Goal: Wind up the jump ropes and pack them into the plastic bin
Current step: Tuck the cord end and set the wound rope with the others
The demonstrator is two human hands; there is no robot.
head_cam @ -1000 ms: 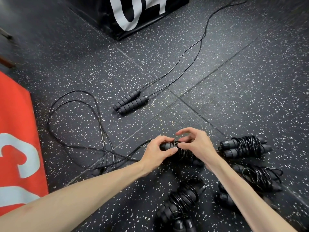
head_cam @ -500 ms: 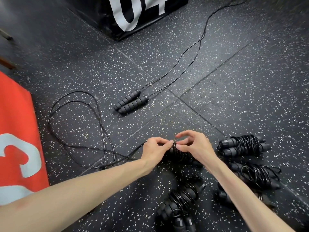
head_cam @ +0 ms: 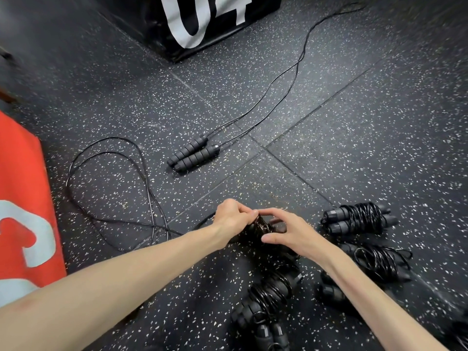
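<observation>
Left hand fingers curled — pinching black cord at the half-wound jump rope, right hand gripping bundle, forearms extended over floor

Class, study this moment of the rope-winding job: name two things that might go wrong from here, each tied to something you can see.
1. The loose cord trailing from the half-wound rope crosses itself on the floor; it may knot as the left hand and right hand wind.
2. The wound bundle shows no tie, so it might uncoil when lifted.
</observation>
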